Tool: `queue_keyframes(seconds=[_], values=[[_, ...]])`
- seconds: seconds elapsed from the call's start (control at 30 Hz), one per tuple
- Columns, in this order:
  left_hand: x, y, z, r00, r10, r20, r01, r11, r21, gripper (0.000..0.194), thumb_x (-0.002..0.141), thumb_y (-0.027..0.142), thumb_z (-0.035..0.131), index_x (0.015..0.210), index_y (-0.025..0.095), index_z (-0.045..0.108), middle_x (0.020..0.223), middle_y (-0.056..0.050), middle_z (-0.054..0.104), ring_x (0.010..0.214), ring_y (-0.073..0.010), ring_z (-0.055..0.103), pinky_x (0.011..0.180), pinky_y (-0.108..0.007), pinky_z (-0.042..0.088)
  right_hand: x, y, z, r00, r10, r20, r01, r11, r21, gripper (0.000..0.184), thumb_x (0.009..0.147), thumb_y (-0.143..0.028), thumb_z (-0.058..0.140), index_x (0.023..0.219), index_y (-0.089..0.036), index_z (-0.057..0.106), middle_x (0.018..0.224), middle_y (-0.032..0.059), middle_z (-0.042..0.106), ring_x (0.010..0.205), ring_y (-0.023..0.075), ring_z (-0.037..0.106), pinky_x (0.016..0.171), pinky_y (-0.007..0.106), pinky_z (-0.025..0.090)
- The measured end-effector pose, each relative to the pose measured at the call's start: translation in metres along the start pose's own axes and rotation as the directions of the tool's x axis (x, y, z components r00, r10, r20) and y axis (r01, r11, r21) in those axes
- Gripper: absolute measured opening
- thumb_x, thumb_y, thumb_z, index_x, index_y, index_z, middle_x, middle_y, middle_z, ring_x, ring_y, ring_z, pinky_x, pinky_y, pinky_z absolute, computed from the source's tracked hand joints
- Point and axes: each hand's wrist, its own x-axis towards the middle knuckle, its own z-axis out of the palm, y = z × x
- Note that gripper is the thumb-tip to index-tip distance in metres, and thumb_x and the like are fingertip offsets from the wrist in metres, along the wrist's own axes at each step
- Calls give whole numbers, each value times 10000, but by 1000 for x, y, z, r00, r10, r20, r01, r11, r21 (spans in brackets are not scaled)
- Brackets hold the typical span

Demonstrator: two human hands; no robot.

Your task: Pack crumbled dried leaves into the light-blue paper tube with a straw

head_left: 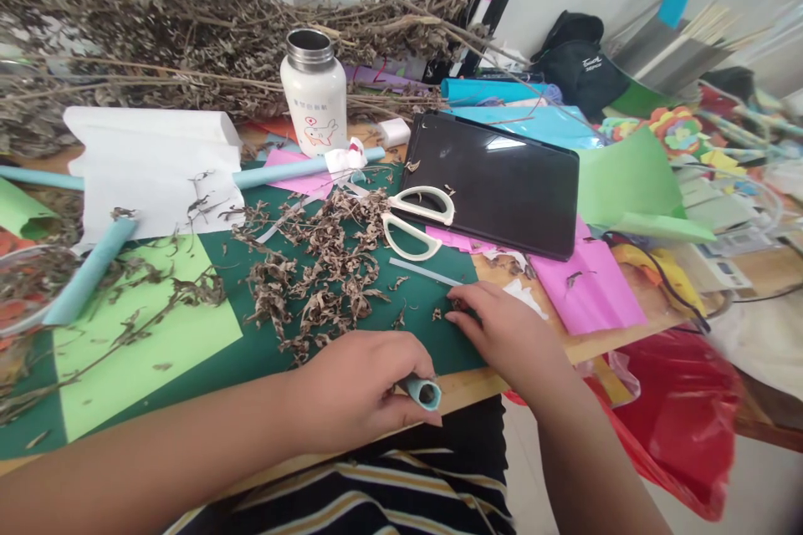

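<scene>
My left hand is wrapped round a light blue paper tube, its open end facing right with dark bits inside. At the mat's right edge, my right hand has thumb and forefinger closed on a small dark pinch of dried leaves, partly hidden by the fingers. Between and beyond the hands, a heap of crumpled dried leaves spreads over the green cutting mat. White-handled scissors lie with their blades under the leaves. A narrow translucent strip lies just beyond my right fingertips.
A black tablet lies behind the scissors. An uncapped white bottle stands before a pile of dried branches. Another blue tube rests at left by light green paper. A red plastic bag hangs below the table at right.
</scene>
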Motion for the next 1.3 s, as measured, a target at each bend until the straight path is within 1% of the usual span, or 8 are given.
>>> queue_keyframes(seconds=[0.2, 0.43, 0.8, 0.9, 0.97, 1.03, 1.1, 1.3], values=[[2, 1, 0, 1000, -1, 5, 1, 1000, 5, 190, 792, 347, 491, 781, 158, 471, 792, -28, 580, 709, -125, 536, 645, -207, 408, 1, -2, -3, 1000, 8, 10, -8, 1000, -18, 151, 812, -186, 371, 783, -191, 519, 773, 31, 565, 722, 172, 536, 594, 284, 396], [2, 0, -1, 1000, -23, 19, 23, 1000, 19, 215, 775, 367, 510, 785, 154, 487, 780, -31, 586, 704, -135, 541, 644, -212, 412, 0, -5, 5, 985, -172, -28, 175, 977, 120, 115, 819, -214, 404, 849, -212, 515, 834, 2, 573, 783, 146, 530, 681, 270, 407], [0, -2, 2, 998, 35, -43, -34, 999, 20, 208, 771, 351, 526, 781, 149, 480, 776, -31, 595, 707, -135, 549, 646, -211, 416, 2, -11, 1, 978, -207, -21, 204, 973, -110, 149, 813, -190, 393, 743, -162, 522, 731, 47, 536, 678, 176, 505, 582, 299, 384], [0, -2, 1, 999, 22, -41, -21, 1000, 19, 221, 782, 371, 502, 784, 151, 483, 764, -31, 590, 694, -131, 547, 636, -206, 414, -8, -14, -5, 934, -280, -222, 311, 942, 122, 110, 801, -171, 421, 720, -175, 495, 695, 28, 519, 667, 154, 489, 585, 290, 385], [0, -2, 1, 999, 35, -39, -34, 999, 17, 225, 790, 380, 485, 795, 155, 484, 772, -30, 588, 697, -127, 546, 634, -199, 411, -18, -20, -9, 861, -273, -429, 441, 821, 363, 69, 789, -149, 438, 746, -190, 473, 687, 10, 494, 667, 133, 480, 590, 272, 398], [1, -3, 2, 998, 48, -44, -48, 999, 19, 225, 800, 383, 466, 812, 159, 479, 776, -29, 586, 695, -122, 543, 625, -193, 406, -28, -28, -14, 805, -285, -519, 554, 674, 489, 62, 774, -140, 462, 783, -200, 472, 699, 4, 477, 677, 124, 474, 604, 267, 412], [1, -3, 2, 997, 53, -55, -52, 998, 31, 215, 810, 375, 446, 805, 162, 472, 752, -23, 579, 669, -117, 534, 598, -185, 398, -33, -37, -16, 802, -365, -474, 588, 627, 512, 66, 758, -143, 494, 793, -199, 495, 724, 6, 478, 695, 117, 474, 627, 264, 419], [0, -3, 4, 1000, 21, -17, -21, 999, 38, 201, 812, 353, 432, 770, 160, 473, 747, -28, 580, 666, -128, 534, 586, -191, 399, -36, -42, -13, 815, -422, -398, 563, 739, 369, 64, 734, -147, 518, 760, -193, 553, 712, 6, 447, 661, 108, 442, 590, 242, 398]])
